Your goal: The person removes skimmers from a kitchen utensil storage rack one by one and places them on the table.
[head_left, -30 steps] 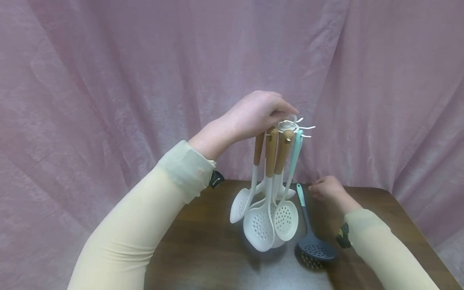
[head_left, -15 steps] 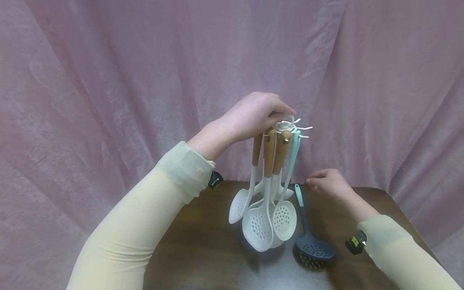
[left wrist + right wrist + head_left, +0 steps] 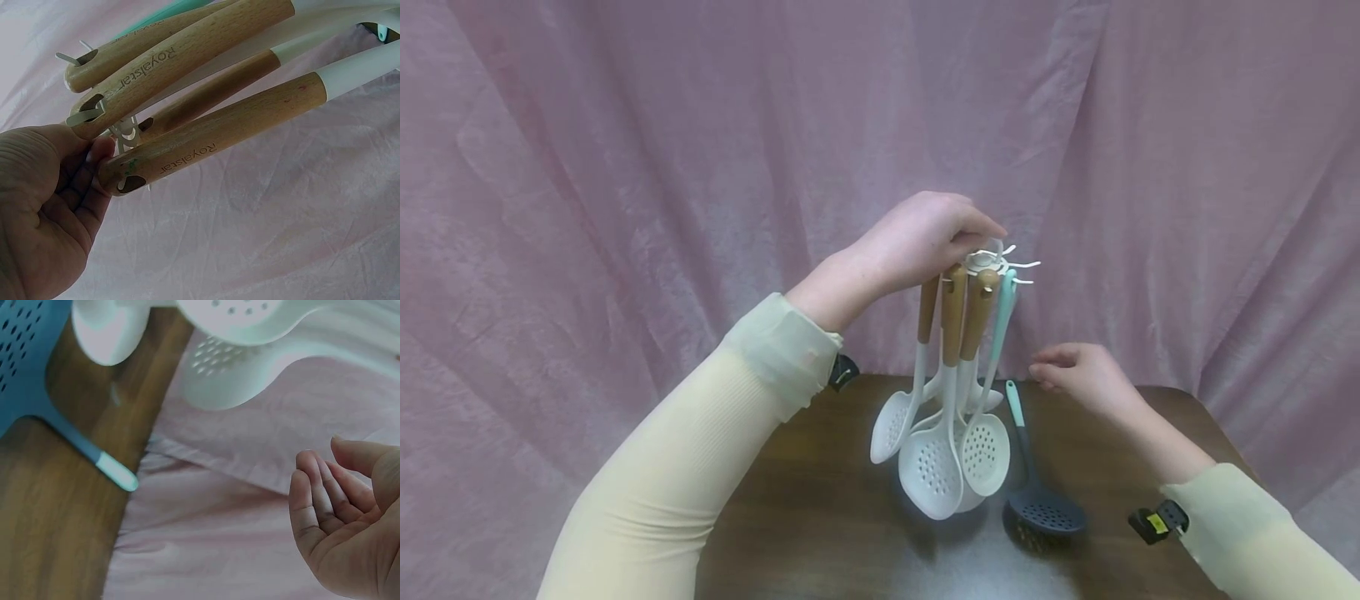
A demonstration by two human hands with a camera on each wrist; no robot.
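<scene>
Fingers of the left hand (image 3: pixel 925 237) curled round the white hooked utensil rack (image 3: pixel 992 260) near the tabletop's (image 3: pixel 820 500) far edge, while the empty, loosely open right hand (image 3: pixel 1078 377) hovered right of the dark blue slotted skimmer (image 3: pixel 1037 483), whose handle pointed at that edge.

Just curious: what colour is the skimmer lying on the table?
Dark blue-grey skimmer with a mint handle tip; head view shows it best.

White perforated skimmers (image 3: pixel 931 467) with tan wooden handles (image 3: pixel 187 56); dark blue skimmer (image 3: pixel 1043 515), mint-tipped; pink curtain (image 3: pixel 625 167).
</scene>
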